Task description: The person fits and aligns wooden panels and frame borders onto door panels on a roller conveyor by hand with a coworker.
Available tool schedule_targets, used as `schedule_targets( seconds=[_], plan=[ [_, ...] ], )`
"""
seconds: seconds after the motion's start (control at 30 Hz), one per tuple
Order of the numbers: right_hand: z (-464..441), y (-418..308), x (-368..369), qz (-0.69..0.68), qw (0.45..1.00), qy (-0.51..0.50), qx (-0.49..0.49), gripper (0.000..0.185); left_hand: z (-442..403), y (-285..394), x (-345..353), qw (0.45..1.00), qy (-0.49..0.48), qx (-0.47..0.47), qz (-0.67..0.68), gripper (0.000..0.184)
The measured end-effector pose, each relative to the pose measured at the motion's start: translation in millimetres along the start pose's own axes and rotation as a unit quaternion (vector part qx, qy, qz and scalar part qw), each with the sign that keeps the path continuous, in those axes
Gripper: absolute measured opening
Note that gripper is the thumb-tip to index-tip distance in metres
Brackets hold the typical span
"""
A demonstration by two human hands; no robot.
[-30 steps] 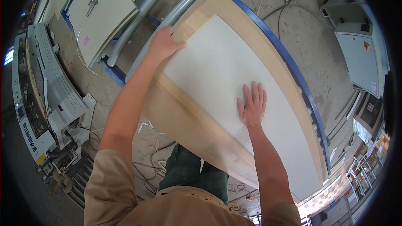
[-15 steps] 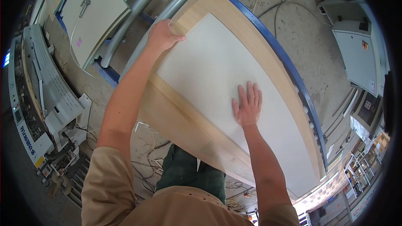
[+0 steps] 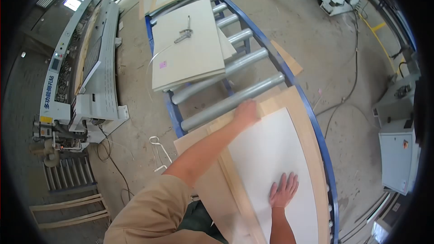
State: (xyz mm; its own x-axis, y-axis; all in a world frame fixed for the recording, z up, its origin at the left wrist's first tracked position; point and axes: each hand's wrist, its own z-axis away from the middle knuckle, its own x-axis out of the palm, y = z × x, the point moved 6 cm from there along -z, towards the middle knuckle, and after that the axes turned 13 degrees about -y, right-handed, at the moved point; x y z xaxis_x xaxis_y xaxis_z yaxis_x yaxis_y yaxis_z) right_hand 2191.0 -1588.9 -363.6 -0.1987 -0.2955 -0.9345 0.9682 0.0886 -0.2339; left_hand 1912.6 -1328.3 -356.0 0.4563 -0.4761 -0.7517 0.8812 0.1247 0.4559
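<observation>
A large panel with a white centre (image 3: 271, 147) and a light wood border (image 3: 296, 104) lies on the roller conveyor under my hands. My right hand (image 3: 285, 190) rests flat on the white centre, its fingers spread. At the far end of the panel, my left hand (image 3: 247, 113) is closed over the wood border. Its fingertips are blurred and partly hidden, so what they hold, if anything, cannot be made out. A wood strip (image 3: 233, 185) runs along the left side of the white centre.
Ahead on the rollers (image 3: 239, 95) sits a stack of pale boards (image 3: 190, 56) with an air blow gun (image 3: 184, 34) on top. The blue conveyor rail (image 3: 312, 115) runs along the right. A long machine (image 3: 101, 68) stands left, a grey cabinet (image 3: 398, 153) right. Cables (image 3: 348, 95) lie on the floor.
The view has tilted up, showing more of the conveyor ahead. My left hand stays closed at the panel's far end, now blurred. My right hand remains flat on the white centre.
</observation>
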Motion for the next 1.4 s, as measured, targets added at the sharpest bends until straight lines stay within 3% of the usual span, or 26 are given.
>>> schedule_targets(
  seconds=[0.2, 0.4, 0.47, 0.73, 0.87, 0.9, 0.93, 0.97, 1.0, 1.03, 1.07, 1.1, 1.13, 1.2, 1.23, 1.27, 1.3, 1.33, 1.37, 1.4],
  plan=[
    [3, -3, 1, 0.008, 1.0, 0.0, 0.005, 0.052, 12, 5, -5, 0.999, -0.036, -0.028, -0.01, 0.056],
    [6, -10, -4, 0.02, 1.0, -0.002, 0.009, 0.054, 94, -3, 19, 0.988, 0.154, 0.003, 0.03, 0.08],
    [6, -14, -6, 0.022, 1.0, 0.005, 0.004, 0.054, 145, -12, 43, 0.987, 0.152, 0.004, 0.055, 0.084],
    [23, -10, -1, 0.01, 0.999, 0.034, -0.018, 0.055, 375, -19, 196, 0.953, 0.074, -0.094, 0.279, 0.083],
    [79, -15, 9, -0.13, 0.99, 0.047, -0.03, 0.057, 413, -26, 321, 0.944, 0.05, -0.141, 0.295, 0.088],
    [114, -24, 5, -0.238, 0.971, 0.015, -0.013, 0.058, 423, -13, 355, 0.947, 0.028, -0.144, 0.285, 0.089],
    [158, -30, 14, -0.325, 0.946, 0.008, -0.006, 0.059, 445, -7, 363, 0.915, 0.001, -0.166, 0.368, 0.094],
    [213, -33, 9, -0.324, 0.946, 0.019, -0.013, 0.053, 463, -2, 369, 0.892, -0.054, -0.185, 0.409, 0.096],
    [266, -29, 4, -0.328, 0.944, 0.028, 0.0, 0.054, 471, -8, 389, 0.906, -0.033, -0.181, 0.381, 0.093],
    [323, -22, 8, -0.291, 0.956, 0.027, 0.007, 0.052, 491, 19, 361, 0.917, -0.055, -0.166, 0.36, 0.089],
    [394, 5, 14, -0.304, 0.95, 0.013, 0.066, 0.053, 507, 25, 367, 0.89, -0.046, -0.178, 0.418, 0.085],
    [458, 19, 19, -0.326, 0.938, 0.002, 0.116, 0.054, 502, 8, 395, 0.86, -0.135, -0.115, 0.479, 0.081],
    [511, 24, 25, -0.356, 0.922, -0.009, 0.151, 0.055, 525, 26, 378, 0.918, -0.048, -0.094, 0.381, 0.076],
    [656, 73, 74, -0.41, 0.833, -0.003, 0.373, 0.057, 567, 46, 369, 0.953, -0.088, -0.115, 0.267, 0.075],
    [732, 95, 104, -0.505, 0.695, -0.06, 0.509, 0.053, 569, 33, 370, 0.971, -0.1, -0.108, 0.188, 0.077],
    [795, 115, 126, -0.406, 0.744, -0.117, 0.517, 0.044, 578, 48, 360, 0.982, -0.14, -0.07, 0.105, 0.078],
    [866, 135, 204, -0.347, 0.735, -0.124, 0.57, 0.04, 593, 63, 352, 0.984, -0.17, -0.037, 0.028, 0.08],
    [941, 135, 214, -0.356, 0.642, -0.044, 0.678, 0.043, 602, 73, 352, 0.983, -0.182, -0.029, 0.014, 0.08],
    [992, 113, 165, -0.427, 0.533, 0.042, 0.729, 0.036, 610, 71, 355, 0.981, -0.191, -0.027, 0.009, 0.081],
    [1027, 97, 146, -0.397, 0.488, 0.156, 0.761, 0.038, 607, 68, 348, 0.98, -0.196, -0.026, 0.0, 0.081]
  ],
)
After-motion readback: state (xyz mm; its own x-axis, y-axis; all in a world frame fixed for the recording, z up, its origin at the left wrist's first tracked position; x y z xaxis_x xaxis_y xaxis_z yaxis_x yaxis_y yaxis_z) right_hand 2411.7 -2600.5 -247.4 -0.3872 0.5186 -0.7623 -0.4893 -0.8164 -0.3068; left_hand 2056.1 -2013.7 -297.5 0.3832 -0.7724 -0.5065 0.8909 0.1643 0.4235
